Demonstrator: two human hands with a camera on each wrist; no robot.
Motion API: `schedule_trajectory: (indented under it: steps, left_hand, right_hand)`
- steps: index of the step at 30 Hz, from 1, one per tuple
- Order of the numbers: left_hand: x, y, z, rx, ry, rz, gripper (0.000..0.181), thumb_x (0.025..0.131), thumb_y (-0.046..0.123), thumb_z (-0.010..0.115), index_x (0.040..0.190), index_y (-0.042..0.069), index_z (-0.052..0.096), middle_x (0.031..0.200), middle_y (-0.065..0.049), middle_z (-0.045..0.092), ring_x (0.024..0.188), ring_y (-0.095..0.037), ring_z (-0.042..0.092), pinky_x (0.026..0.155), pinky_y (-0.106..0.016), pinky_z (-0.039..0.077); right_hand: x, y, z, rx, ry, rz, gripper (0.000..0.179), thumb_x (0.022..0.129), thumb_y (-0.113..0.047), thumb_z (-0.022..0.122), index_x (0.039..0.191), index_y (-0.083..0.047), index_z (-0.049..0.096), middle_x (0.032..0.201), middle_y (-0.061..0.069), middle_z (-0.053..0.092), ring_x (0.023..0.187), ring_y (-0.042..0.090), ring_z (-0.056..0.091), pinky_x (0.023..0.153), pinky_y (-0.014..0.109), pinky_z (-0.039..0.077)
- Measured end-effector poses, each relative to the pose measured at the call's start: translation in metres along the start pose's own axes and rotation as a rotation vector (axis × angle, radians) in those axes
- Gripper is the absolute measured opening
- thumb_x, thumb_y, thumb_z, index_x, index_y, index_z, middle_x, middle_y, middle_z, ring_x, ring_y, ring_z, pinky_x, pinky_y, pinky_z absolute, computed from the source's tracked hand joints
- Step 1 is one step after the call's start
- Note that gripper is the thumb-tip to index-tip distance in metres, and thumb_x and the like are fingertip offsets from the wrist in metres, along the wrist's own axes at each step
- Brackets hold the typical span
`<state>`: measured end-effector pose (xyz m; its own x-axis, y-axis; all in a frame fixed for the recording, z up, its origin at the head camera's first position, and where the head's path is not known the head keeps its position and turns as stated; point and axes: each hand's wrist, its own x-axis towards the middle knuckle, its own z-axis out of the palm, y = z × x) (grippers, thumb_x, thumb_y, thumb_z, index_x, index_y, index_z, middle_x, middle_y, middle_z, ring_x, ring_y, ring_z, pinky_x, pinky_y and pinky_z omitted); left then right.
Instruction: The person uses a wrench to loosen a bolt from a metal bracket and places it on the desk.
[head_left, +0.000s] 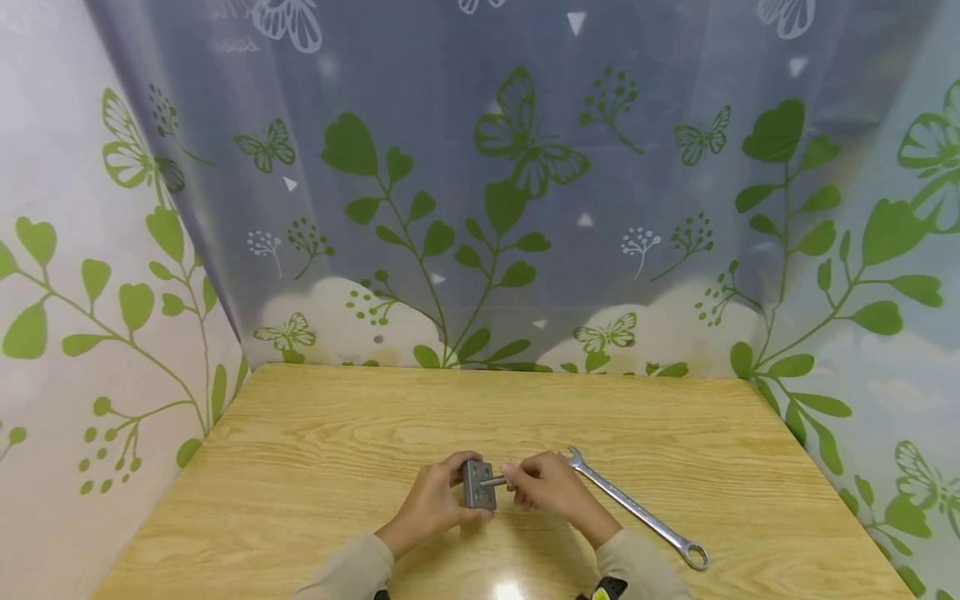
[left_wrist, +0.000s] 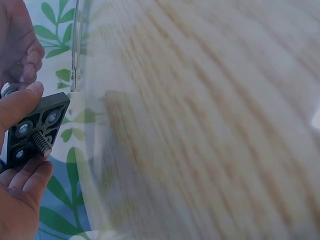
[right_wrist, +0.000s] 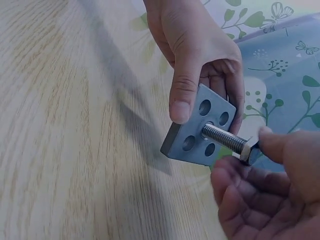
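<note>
My left hand [head_left: 429,504] grips a square grey plate [right_wrist: 197,129] by its edges, thumb on one side and fingers on the other. Four round holes surround the plate's centre, where a threaded bolt [right_wrist: 224,137] passes through. On the far face, in the left wrist view, the bolt's end [left_wrist: 44,145] pokes out past the plate. Thumb and fingers of my right hand [head_left: 557,487] pinch the bolt's hex head [right_wrist: 250,151]. Much of the shank shows between head and plate.
A long silver combination wrench [head_left: 636,508] lies slanted on the wood-grain table [head_left: 360,417], just right of my right hand, its ring end toward me. Behind the table hangs a curtain [head_left: 420,83] printed with leaves and butterflies, and similar sheets stand at both sides.
</note>
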<state>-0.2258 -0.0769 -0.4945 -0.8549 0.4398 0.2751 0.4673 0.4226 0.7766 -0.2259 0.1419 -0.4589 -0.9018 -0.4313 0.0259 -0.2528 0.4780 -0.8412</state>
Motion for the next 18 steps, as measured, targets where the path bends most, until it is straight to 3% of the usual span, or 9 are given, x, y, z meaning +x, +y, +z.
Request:
schedule_trajectory:
  steps: [6,9,18]
  left_hand:
    - [-0.0001,-0.0002,-0.0001,-0.001,-0.005,-0.006,0.07,0.067,0.012,0.088,0.126,-0.003,0.053,0.12,-0.024,0.062,0.105,-0.035,0.065,0.087,-0.029,0.057]
    - [0.0002,-0.0006,-0.0002,-0.007,-0.006,-0.008,0.07,0.067,0.013,0.088,0.126,-0.004,0.053,0.12,-0.023,0.062,0.106,-0.035,0.065,0.088,-0.03,0.057]
    - [0.0009,0.0003,-0.0009,-0.034,-0.008,-0.01,0.07,0.068,0.014,0.087,0.126,-0.005,0.052,0.119,-0.022,0.063,0.107,-0.034,0.065,0.089,-0.03,0.056]
  right_hand:
    - [-0.0011,0.0006,-0.0003,-0.048,0.023,-0.083,0.016,0.09,-0.016,0.067,0.102,-0.005,0.068,0.09,0.003,0.068,0.079,0.017,0.065,0.067,0.026,0.058]
    - [-0.0014,0.0005,-0.0007,-0.068,0.04,-0.107,0.016,0.086,-0.006,0.07,0.102,-0.008,0.07,0.097,0.003,0.068,0.086,0.015,0.064,0.075,0.026,0.058]
    - [-0.0011,-0.0001,-0.0009,-0.07,0.044,-0.137,0.02,0.084,0.002,0.07,0.102,-0.006,0.07,0.101,0.006,0.068,0.086,0.019,0.064,0.074,0.024,0.057]
